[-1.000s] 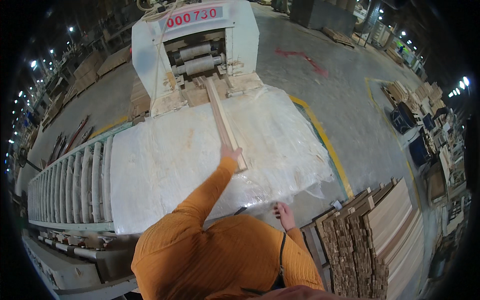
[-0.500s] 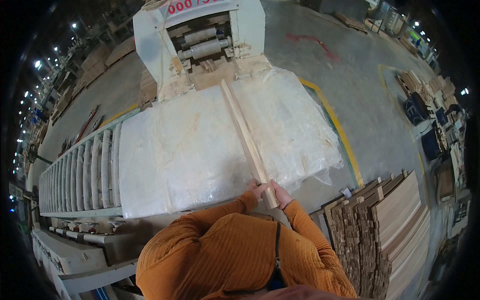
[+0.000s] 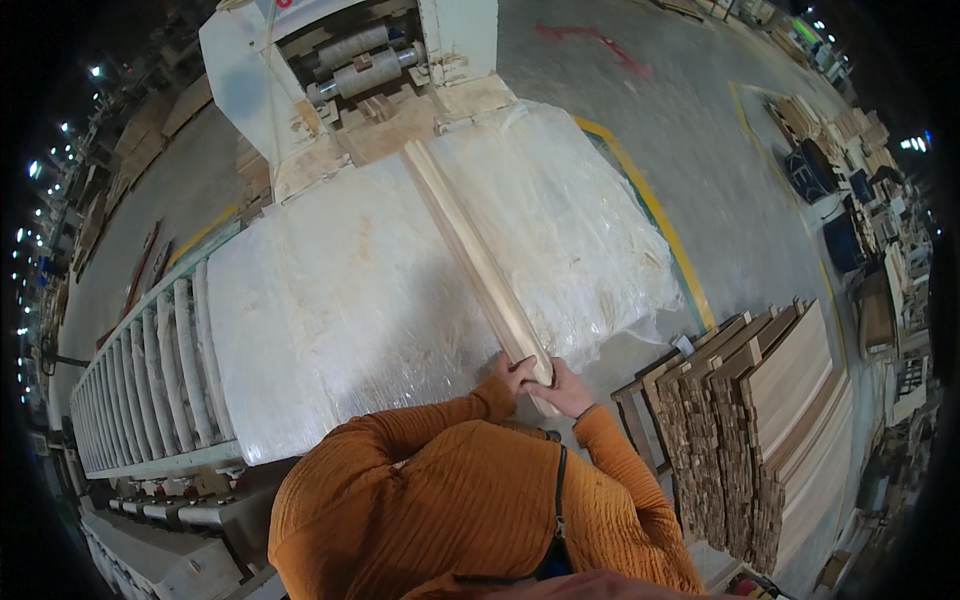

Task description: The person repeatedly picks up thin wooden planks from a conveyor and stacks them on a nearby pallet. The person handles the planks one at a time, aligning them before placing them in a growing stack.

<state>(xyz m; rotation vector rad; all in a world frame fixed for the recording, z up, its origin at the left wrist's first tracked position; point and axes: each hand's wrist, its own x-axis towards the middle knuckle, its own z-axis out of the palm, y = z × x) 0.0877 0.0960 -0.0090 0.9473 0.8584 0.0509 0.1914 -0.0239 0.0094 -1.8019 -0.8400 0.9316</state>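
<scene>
Long, narrow wooden strips [image 3: 484,275] lie side by side across the plastic-covered table [image 3: 330,290], running from near my body toward the machine. One has a pale top; a browner one shows along its left. At their near end my left hand [image 3: 516,374] is closed on them from the left side. My right hand [image 3: 570,389] grips the same end from the right, fingers wrapped round the wood. The near tip pokes out below my hands. How many strips each hand holds cannot be made out.
Beyond the table stands a white machine [image 3: 465,45] with metal rollers [image 3: 368,74] in its opening. A roller conveyor [image 3: 150,365] adjoins the table's left. At lower right is a tall stack of wooden boards [image 3: 735,430]. A yellow floor line [image 3: 655,220] passes on the right.
The view has shifted, so the machine sits farther left and higher. At the near end, the pale strip now stands apart from the one beside it, and my right hand has shifted round it.
</scene>
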